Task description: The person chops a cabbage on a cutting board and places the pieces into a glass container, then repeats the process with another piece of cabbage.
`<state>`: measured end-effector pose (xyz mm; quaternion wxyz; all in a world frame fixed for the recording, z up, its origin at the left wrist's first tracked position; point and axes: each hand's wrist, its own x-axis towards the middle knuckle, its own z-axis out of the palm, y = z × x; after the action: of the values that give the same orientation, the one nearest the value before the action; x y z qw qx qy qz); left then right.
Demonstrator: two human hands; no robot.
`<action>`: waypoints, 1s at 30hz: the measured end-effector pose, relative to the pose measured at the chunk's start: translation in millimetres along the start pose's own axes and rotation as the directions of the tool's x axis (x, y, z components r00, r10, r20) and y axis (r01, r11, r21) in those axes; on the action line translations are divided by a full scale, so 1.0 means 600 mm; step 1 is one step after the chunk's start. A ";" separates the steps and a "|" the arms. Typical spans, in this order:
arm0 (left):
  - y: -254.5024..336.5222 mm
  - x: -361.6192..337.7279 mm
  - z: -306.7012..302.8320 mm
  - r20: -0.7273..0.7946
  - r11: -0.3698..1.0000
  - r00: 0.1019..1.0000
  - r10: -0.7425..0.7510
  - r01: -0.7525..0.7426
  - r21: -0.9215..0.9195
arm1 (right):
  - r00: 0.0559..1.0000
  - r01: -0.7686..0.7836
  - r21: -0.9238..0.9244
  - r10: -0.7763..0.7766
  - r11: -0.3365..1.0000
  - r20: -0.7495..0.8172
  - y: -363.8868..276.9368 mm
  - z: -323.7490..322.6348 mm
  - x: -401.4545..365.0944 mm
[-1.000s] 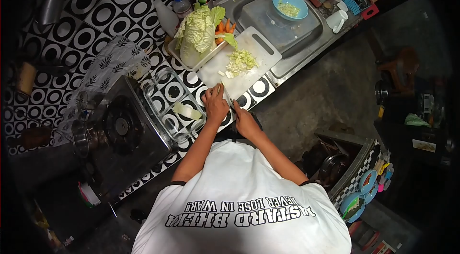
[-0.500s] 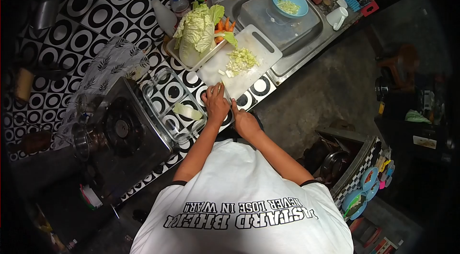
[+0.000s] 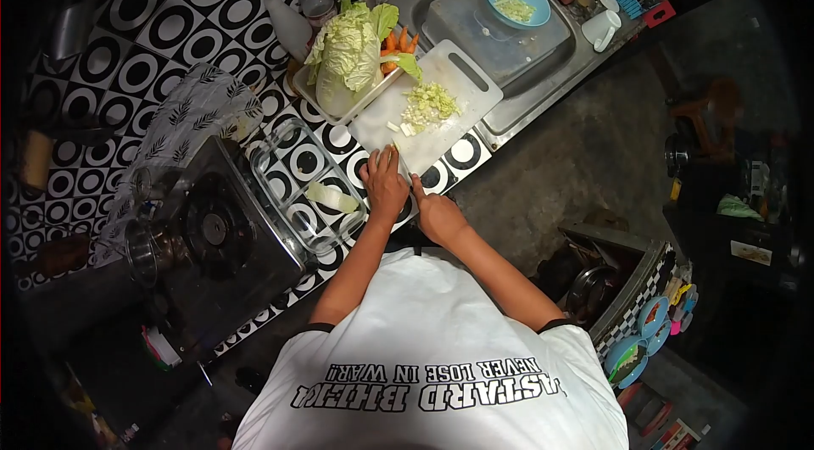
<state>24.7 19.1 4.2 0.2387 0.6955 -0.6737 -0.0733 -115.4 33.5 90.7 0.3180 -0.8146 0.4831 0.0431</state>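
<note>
My right hand is closed around a knife, its index finger stretched along the top; the handle is hidden in the fist. The thin blade lies beside the fingers of my left hand. That hand is closed over a napa cabbage piece at the near end of the white cutting board, mostly covered by the fingers. Farther up the board sits a pile of chopped cabbage. A whole napa cabbage and carrots fill a plastic container behind the board.
A glass dish with a pale cabbage piece stands left of my hands, beside the stove. A blue bowl of chopped pieces rests over the sink. Bottles stand behind the container.
The view has shifted slightly. Both hands stay at the near end of the board with almost the same pose, and the chopped pile looks unchanged.
</note>
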 end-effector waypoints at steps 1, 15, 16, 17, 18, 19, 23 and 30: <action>-0.001 0.001 0.000 -0.001 1.000 1.000 0.000 0.000 -0.002 | 1.000 0.000 0.002 0.000 1.000 0.001 -0.002 -0.006 0.003; -0.005 0.001 -0.002 0.005 1.000 1.000 0.013 -0.012 -0.029 | 0.999 0.016 -0.135 -0.012 0.991 0.036 -0.017 -0.033 0.019; -0.006 0.001 -0.003 0.007 0.999 1.000 0.012 -0.011 -0.036 | 0.999 0.016 -0.136 -0.012 0.991 0.036 -0.016 -0.031 0.019; -0.006 0.000 -0.003 0.008 0.999 1.000 0.011 -0.011 -0.043 | 0.999 0.016 -0.126 -0.012 0.992 0.031 -0.015 -0.028 0.019; -0.006 0.000 -0.004 0.007 0.999 1.000 0.011 -0.011 -0.044 | 1.000 0.015 -0.117 -0.012 0.993 0.024 -0.013 -0.026 0.020; -0.007 0.001 -0.002 0.010 0.999 1.000 0.007 -0.007 -0.044 | 1.000 0.014 -0.119 -0.012 0.993 0.023 -0.011 -0.024 0.020; -0.009 0.000 0.003 0.019 0.999 1.000 -0.005 0.006 -0.047 | 0.999 -0.012 -0.097 0.016 0.995 0.048 -0.005 -0.019 0.019; -0.001 0.002 -0.003 0.035 0.998 0.999 -0.034 0.035 -0.047 | 1.000 -0.021 -0.070 0.021 0.997 0.001 0.018 0.022 0.011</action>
<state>26.2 18.3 5.6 0.2424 0.6998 -0.6637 -0.1053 -117.3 32.5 72.6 0.2892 -0.8201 0.4896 0.0640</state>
